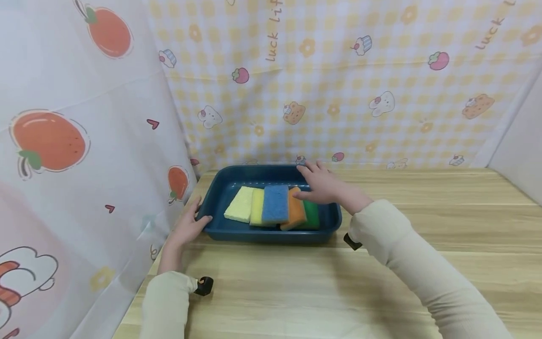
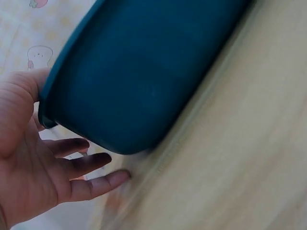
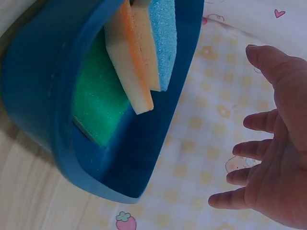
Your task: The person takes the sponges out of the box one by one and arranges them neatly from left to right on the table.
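A dark blue plastic tub (image 1: 271,236) stands on the table, with sponges leaning in a row inside it. From left to right they are a pale yellow sponge (image 1: 239,205), a yellow sponge (image 1: 256,207), a blue sponge (image 1: 276,203), an orange sponge (image 1: 297,214) and a green sponge (image 1: 312,214). My left hand (image 1: 189,227) holds the tub's left end, thumb over the rim, the other fingers spread outside below it. Above the right part of the tub, my right hand (image 1: 323,184) is spread with nothing in it; in the right wrist view its fingers (image 3: 254,149) are apart from the sponges.
The wooden table (image 1: 271,292) extends in front of the tub and to its right. A checked, patterned cloth (image 1: 338,94) hangs close behind it. Another printed cloth (image 1: 118,155) hangs along the left side.
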A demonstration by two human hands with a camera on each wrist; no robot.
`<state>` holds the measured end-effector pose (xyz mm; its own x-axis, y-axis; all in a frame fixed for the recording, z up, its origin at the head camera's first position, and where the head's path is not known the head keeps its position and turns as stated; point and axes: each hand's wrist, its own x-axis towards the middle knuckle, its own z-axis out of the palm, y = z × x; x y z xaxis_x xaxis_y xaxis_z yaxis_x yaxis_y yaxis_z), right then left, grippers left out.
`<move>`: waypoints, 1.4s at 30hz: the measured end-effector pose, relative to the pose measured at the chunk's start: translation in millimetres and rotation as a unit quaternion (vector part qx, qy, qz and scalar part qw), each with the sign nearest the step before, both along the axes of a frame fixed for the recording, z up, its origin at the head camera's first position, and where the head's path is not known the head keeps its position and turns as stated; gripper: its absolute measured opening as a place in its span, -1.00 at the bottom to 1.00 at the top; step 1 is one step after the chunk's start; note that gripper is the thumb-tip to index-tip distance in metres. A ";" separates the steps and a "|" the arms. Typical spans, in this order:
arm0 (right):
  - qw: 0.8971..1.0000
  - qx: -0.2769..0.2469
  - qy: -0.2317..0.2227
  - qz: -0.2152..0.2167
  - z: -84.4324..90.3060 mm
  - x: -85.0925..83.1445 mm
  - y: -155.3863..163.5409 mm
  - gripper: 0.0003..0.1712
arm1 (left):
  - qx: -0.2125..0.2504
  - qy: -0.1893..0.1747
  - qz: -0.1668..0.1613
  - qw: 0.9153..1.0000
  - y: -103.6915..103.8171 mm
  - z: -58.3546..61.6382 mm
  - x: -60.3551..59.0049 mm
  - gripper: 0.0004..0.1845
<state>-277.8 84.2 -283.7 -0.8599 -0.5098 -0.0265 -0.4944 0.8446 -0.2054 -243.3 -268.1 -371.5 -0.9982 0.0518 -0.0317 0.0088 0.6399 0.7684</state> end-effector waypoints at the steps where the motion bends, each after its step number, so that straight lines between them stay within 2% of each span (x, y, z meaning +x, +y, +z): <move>1: 1.000 0.001 0.001 0.000 0.6 -1.0 -1.8 -0.10 | 0.015 -0.004 0.002 1.000 -1.1 -0.6 1.6 -0.25; 6: 1.000 0.003 0.004 0.014 3.2 -5.5 -13.6 -0.12 | 0.091 -0.015 0.017 0.996 -5.0 -3.6 8.9 -0.27; 12: 1.000 0.005 -0.005 0.016 4.6 -10.3 -32.4 -0.13 | 0.190 -0.018 0.011 0.982 -7.9 -5.9 10.9 -0.33; 17: 1.000 0.012 -0.016 0.006 2.1 -17.2 -47.0 -0.14 | 0.211 -0.017 -0.001 0.977 -6.1 -4.8 11.1 -0.34; 24: 0.999 0.027 -0.038 0.007 -0.6 -27.7 -66.9 -0.18 | 0.232 -0.023 0.002 0.972 -7.7 -5.0 12.4 -0.34; 31: 0.995 0.047 -0.078 -0.034 -7.4 -35.8 -83.8 -0.23 | 0.246 -0.040 0.003 0.969 -7.4 -7.8 13.7 -0.34; 42: 0.990 0.054 -0.101 -0.079 -17.6 -39.4 -107.1 -0.39 | 0.263 -0.047 0.005 0.964 -5.8 -14.3 12.7 -0.37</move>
